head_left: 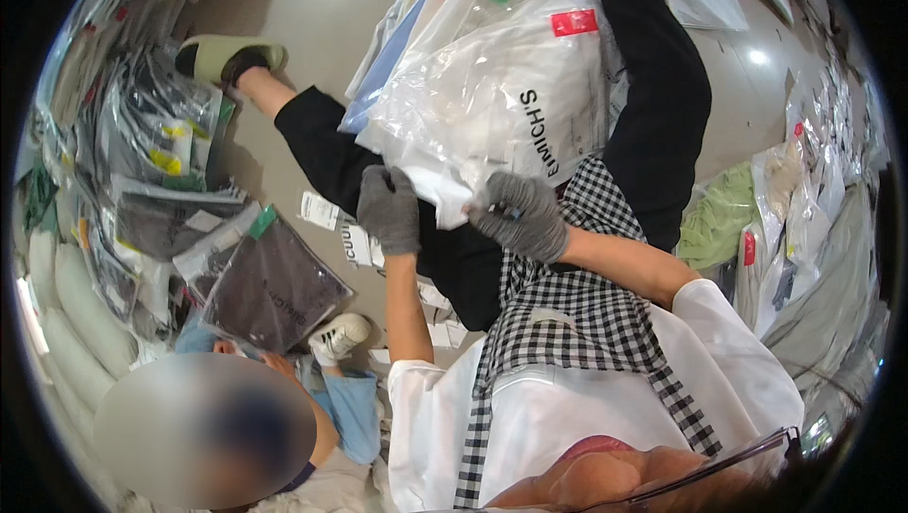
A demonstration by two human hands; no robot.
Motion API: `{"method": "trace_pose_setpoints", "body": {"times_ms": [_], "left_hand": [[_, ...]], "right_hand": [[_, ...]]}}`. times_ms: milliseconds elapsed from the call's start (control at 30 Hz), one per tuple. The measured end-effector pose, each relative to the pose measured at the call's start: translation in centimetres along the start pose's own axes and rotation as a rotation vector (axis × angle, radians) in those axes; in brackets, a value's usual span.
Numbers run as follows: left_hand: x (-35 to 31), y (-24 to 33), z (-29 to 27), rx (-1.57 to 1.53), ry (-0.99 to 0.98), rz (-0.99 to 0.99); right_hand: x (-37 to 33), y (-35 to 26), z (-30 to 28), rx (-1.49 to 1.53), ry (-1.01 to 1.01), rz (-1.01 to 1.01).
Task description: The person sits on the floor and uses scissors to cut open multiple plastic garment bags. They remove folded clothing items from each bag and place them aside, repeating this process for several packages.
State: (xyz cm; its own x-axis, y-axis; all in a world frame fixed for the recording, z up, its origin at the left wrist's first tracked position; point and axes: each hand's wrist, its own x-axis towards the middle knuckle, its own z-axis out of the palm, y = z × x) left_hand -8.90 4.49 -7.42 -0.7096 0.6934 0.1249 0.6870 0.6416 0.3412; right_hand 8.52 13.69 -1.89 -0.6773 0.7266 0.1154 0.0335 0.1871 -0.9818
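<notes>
A clear plastic bag [473, 102] with a folded white garment inside lies across my lap, a red sticker [574, 22] near its far edge. My left hand [388, 210], in a grey knit glove, is closed at the bag's near left corner. The grey-gloved right hand [523, 218] pinches the near edge of the bag, where crumpled white material [445, 193] bunches up between the hands. A small dark bluish spot shows at the right fingers; I cannot make out what it is. Under the bag, other bagged garments [383, 64] fan out, with yellow, red and green stickers.
Bagged dark garments [161, 135] are piled at the left, with a bagged dark brown one [274, 281] nearer. A co-worker [345, 409] sits close at the lower left. White labels [320, 210] lie by my left hand. A bagged green garment [721, 215] and others line the right.
</notes>
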Motion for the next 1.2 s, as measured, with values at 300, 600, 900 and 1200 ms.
{"method": "trace_pose_setpoints", "body": {"times_ms": [300, 600, 900, 1200], "left_hand": [[2.4, 3.8, 2.9, -0.359, -0.482, 0.983], [-0.2, 11.4, 4.7, -0.083, -0.635, 0.690], [0.3, 0.4, -6.8, -1.343, -0.289, -0.469], [-1.4, -1.5, -5.1, -1.297, 0.085, -0.354]], "right_hand": [[-0.6, 1.0, 1.3, -0.001, -0.020, -0.210], [-1.0, 1.8, 0.3, -0.113, -0.062, -0.065], [2.9, 2.5, -2.9, -0.273, 0.033, 0.150], [7.6, 2.7, -1.1, -0.787, -0.658, -0.435]]}}
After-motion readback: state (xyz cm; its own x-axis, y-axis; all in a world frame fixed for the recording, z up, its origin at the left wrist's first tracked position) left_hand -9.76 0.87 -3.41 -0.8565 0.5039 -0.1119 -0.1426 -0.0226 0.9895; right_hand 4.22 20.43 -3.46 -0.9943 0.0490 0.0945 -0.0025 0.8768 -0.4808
